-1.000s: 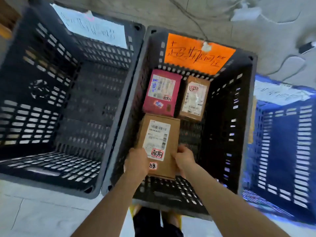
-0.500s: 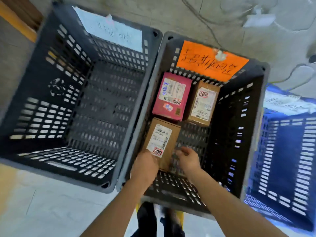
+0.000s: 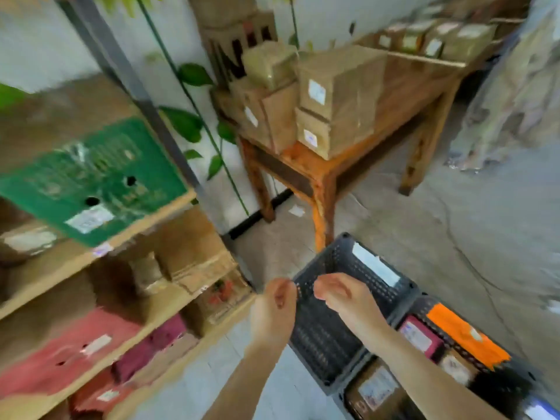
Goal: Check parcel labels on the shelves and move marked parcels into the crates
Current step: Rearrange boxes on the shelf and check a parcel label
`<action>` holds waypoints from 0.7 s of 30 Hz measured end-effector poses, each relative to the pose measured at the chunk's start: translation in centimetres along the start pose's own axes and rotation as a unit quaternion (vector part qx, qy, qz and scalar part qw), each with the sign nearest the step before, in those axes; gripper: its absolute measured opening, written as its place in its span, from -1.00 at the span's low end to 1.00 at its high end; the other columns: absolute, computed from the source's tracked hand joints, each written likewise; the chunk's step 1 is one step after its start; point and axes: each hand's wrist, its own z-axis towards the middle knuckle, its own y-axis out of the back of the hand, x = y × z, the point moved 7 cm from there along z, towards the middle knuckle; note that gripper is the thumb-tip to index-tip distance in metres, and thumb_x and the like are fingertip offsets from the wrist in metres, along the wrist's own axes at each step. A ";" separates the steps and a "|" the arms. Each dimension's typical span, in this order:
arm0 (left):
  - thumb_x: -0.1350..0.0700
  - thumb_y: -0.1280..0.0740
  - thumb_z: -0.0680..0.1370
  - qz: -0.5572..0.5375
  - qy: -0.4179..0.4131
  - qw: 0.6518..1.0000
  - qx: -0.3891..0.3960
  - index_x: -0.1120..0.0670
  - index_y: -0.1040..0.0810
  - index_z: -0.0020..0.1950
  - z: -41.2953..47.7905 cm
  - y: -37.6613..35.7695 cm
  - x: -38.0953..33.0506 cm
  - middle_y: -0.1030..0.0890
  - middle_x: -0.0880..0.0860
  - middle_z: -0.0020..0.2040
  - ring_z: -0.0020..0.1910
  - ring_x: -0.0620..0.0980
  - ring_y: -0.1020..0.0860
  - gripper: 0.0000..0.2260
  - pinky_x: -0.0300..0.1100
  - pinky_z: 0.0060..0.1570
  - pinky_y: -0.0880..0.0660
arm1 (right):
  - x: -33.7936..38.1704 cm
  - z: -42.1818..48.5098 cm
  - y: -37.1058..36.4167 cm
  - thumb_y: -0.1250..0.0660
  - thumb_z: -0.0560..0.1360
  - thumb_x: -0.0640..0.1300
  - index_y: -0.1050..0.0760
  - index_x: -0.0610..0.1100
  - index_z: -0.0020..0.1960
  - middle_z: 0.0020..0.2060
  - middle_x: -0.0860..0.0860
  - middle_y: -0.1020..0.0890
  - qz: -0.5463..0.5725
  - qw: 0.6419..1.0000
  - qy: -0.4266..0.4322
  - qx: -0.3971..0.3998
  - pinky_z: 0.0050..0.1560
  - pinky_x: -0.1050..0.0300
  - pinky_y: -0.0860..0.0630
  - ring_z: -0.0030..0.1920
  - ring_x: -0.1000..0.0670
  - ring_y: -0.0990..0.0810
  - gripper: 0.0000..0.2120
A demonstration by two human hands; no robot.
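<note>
Frankly, blur leaves no writing legible: the white label (image 3: pixel 375 268) on the far rim of the dark grey crate (image 3: pixel 321 334) and the orange label (image 3: pixel 466 338) on the neighbouring crate (image 3: pixel 422 300) read only as patches of colour. That second crate holds the marked parcels: a pink parcel (image 3: pixel 419 341), a brown parcel (image 3: pixel 375 386) and another brown one (image 3: pixel 454 368), each with a pale sticker. The left hand (image 3: pixel 274 310) and right hand (image 3: pixel 342 298) hang in front of the grey crate, fingers loosely curled, holding nothing; the right forearm crosses the second crate's near corner. At left, wooden shelves (image 3: pixel 169 207) carry a green box (image 3: pixel 91 174), pink and maroon parcels and brown cartons. Beyond, a wooden table (image 3: pixel 318 171) bears stacked cardboard boxes (image 3: pixel 339 101) with small white labels.
</note>
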 end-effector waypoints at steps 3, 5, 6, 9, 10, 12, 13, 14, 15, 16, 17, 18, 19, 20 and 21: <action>0.08 -0.21 0.59 -0.065 -0.012 0.992 -0.105 0.06 -0.56 0.06 -1.7 10.6 -2.8 -0.60 0.00 -0.15 -0.17 -0.04 -0.55 -0.84 -0.17 -0.06 -0.48 | 10.5 -2.1 -5.6 -0.34 0.49 -0.07 -0.54 -0.01 -0.02 -0.10 0.10 -0.63 -0.040 0.991 0.104 0.074 -0.08 0.39 -0.48 -0.01 0.13 -0.59 -0.92; 0.10 -0.23 0.58 -0.090 -0.035 0.978 -0.183 0.12 -0.56 0.13 -3.0 17.6 -4.4 -0.61 0.01 -0.07 -0.08 -0.04 -0.55 -0.80 -0.26 -0.05 -0.43 | 16.7 -3.6 -9.4 -0.33 0.49 -0.04 -0.52 0.05 -0.04 -0.09 0.19 -0.60 -0.065 0.977 0.173 0.106 -0.04 0.44 -0.47 -0.01 0.22 -0.56 -0.95; 0.10 -0.24 0.58 -0.087 -0.045 0.971 -0.219 0.15 -0.55 0.16 -3.7 20.7 -5.0 -0.62 0.02 -0.02 -0.03 -0.03 -0.56 -0.77 -0.31 -0.06 -0.40 | 19.4 -4.3 -11.2 -0.32 0.49 -0.03 -0.51 0.05 -0.02 -0.09 0.21 -0.59 -0.077 0.970 0.200 0.117 0.00 0.42 -0.46 0.01 0.22 -0.55 -0.92; 0.08 -0.24 0.58 -0.084 -0.074 0.950 -0.290 0.17 -0.55 0.20 -5.5 28.7 -5.9 -0.62 0.03 0.03 0.07 -0.01 -0.57 -0.74 -0.32 -0.06 -0.37 | 26.2 -5.8 -16.6 -0.33 0.48 0.01 -0.52 0.03 0.03 -0.04 0.10 -0.62 -0.097 0.946 0.277 0.140 0.20 0.11 -0.48 0.09 0.09 -0.57 -0.85; 0.10 -0.24 0.58 -0.083 -0.082 0.944 -0.310 0.17 -0.55 0.19 -6.0 31.2 -6.1 -0.61 0.02 0.02 0.07 -0.04 -0.56 -0.75 -0.36 -0.08 -0.34 | 28.1 -6.3 -18.4 -0.34 0.48 0.03 -0.52 0.03 0.03 -0.02 0.05 -0.64 -0.105 0.936 0.302 0.145 0.22 0.01 -0.48 0.10 0.05 -0.58 -0.84; 0.12 -0.24 0.58 -0.078 -0.103 0.929 -0.346 0.17 -0.56 0.18 -6.7 35.8 -6.5 -0.61 0.01 0.00 0.05 -0.06 -0.56 -0.76 -0.36 -0.06 -0.36 | 31.8 -7.1 -21.8 -0.34 0.48 0.01 -0.53 -0.01 0.06 0.01 -0.01 -0.64 -0.112 0.920 0.341 0.158 0.22 -0.08 -0.48 0.11 0.02 -0.58 -0.82; 0.12 -0.24 0.58 -0.080 -0.114 0.922 -0.360 0.17 -0.56 0.17 -6.9 38.1 -6.8 -0.61 -0.01 -0.02 0.03 -0.06 -0.57 -0.77 -0.35 -0.06 -0.40 | 33.6 -7.4 -23.4 -0.33 0.48 -0.01 -0.53 -0.02 0.07 0.03 -0.02 -0.64 -0.115 0.911 0.360 0.163 0.22 -0.08 -0.48 0.12 0.01 -0.58 -0.81; 0.12 -0.24 0.58 -0.085 -0.128 0.915 -0.373 0.15 -0.55 0.16 -7.1 40.4 -7.2 -0.60 -0.05 -0.06 -0.01 -0.09 -0.58 -0.78 -0.37 -0.08 -0.42 | 35.6 -7.8 -24.8 -0.33 0.49 -0.01 -0.52 -0.03 0.09 0.04 -0.01 -0.64 -0.113 0.904 0.378 0.165 0.22 -0.06 -0.48 0.12 0.02 -0.58 -0.80; 0.12 -0.24 0.58 -0.087 -0.142 0.908 -0.384 0.14 -0.55 0.16 -7.1 42.6 -7.7 -0.58 -0.09 -0.09 -0.05 -0.13 -0.56 -0.79 -0.41 -0.11 -0.43 | 37.6 -8.0 -26.2 -0.32 0.49 -0.01 -0.52 -0.04 0.10 0.04 0.01 -0.64 -0.108 0.896 0.399 0.162 0.23 -0.01 -0.49 0.11 0.04 -0.58 -0.78; 0.12 -0.23 0.58 -0.086 -0.158 0.899 -0.399 0.12 -0.55 0.17 -7.2 44.9 -8.2 -0.56 -0.10 -0.09 -0.06 -0.15 -0.54 -0.79 -0.43 -0.13 -0.41 | 39.7 -8.3 -27.5 -0.32 0.49 -0.02 -0.52 -0.06 0.12 0.01 0.04 -0.63 -0.100 0.887 0.423 0.156 0.22 0.11 -0.50 0.08 0.09 -0.59 -0.77; 0.12 -0.23 0.58 -0.081 -0.175 0.890 -0.414 0.12 -0.55 0.17 -7.1 47.1 -8.8 -0.56 -0.09 -0.08 -0.05 -0.13 -0.53 -0.79 -0.41 -0.12 -0.40 | 41.9 -8.8 -28.6 -0.31 0.50 -0.03 -0.52 -0.10 0.14 -0.02 0.07 -0.63 -0.095 0.875 0.453 0.142 0.17 0.31 -0.48 0.02 0.16 -0.58 -0.75; 0.12 -0.23 0.58 -0.076 -0.190 0.880 -0.429 0.14 -0.55 0.17 -6.8 49.3 -9.4 -0.56 -0.07 -0.06 -0.02 -0.11 -0.52 -0.78 -0.36 -0.08 -0.38 | 44.2 -9.4 -29.6 -0.31 0.51 -0.06 -0.52 -0.14 0.15 -0.03 0.08 -0.62 -0.094 0.862 0.484 0.119 0.06 0.51 -0.42 -0.03 0.21 -0.56 -0.74; 0.12 -0.23 0.58 -0.074 -0.203 0.872 -0.438 0.15 -0.54 0.18 -6.4 51.3 -9.9 -0.56 -0.04 -0.03 0.01 -0.10 -0.51 -0.77 -0.33 -0.03 -0.35 | 46.4 -9.9 -30.5 -0.31 0.51 -0.09 -0.53 -0.18 0.15 0.00 0.04 -0.62 -0.097 0.846 0.518 0.084 -0.03 0.59 -0.37 -0.03 0.20 -0.54 -0.74; 0.13 -0.22 0.59 -0.075 -0.214 0.868 -0.443 0.17 -0.53 0.20 -5.9 53.1 -10.4 -0.56 -0.02 0.00 0.04 -0.09 -0.50 -0.76 -0.30 0.00 -0.34 | 48.6 -10.5 -31.4 -0.30 0.52 -0.10 -0.53 -0.19 0.15 0.05 0.00 -0.62 -0.110 0.824 0.554 0.042 -0.04 0.56 -0.34 0.02 0.14 -0.54 -0.74; 0.13 -0.20 0.59 -0.076 -0.220 0.865 -0.444 0.18 -0.52 0.22 -5.3 54.6 -10.8 -0.56 0.00 0.03 0.06 -0.08 -0.49 -0.75 -0.29 0.02 -0.33 | 50.6 -11.1 -32.5 -0.29 0.52 -0.09 -0.54 -0.19 0.17 0.13 -0.03 -0.60 -0.140 0.797 0.588 -0.001 0.04 0.48 -0.33 0.13 0.08 -0.53 -0.73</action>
